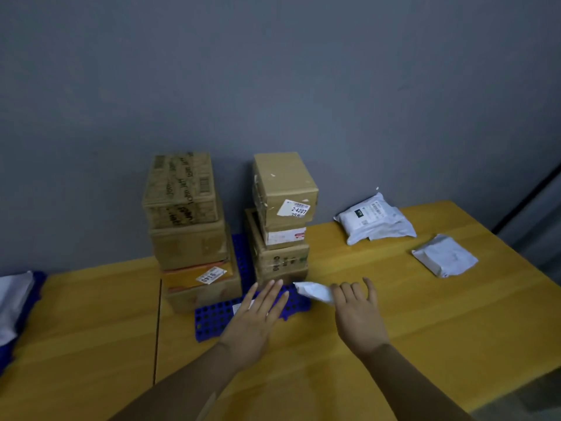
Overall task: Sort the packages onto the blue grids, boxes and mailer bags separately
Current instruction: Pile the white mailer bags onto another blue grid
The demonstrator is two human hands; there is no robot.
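Two stacks of cardboard boxes, left stack (189,232) and right stack (282,217), stand on a blue grid (212,322) at the table's middle. My right hand (356,312) grips a small crumpled white mailer bag (315,291) just above the grid's right front corner. My left hand (258,317) hovers flat over the grid's front part, fingers spread, holding nothing; a bit of white shows under its fingers. A second blue grid (35,294) at the far left edge carries a white mailer bag (12,302).
On the yellow table (394,344), a white mailer bag (375,220) with a label lies at the back right, and a grey mailer bag (444,255) lies nearer the right edge. A grey wall stands right behind the boxes.
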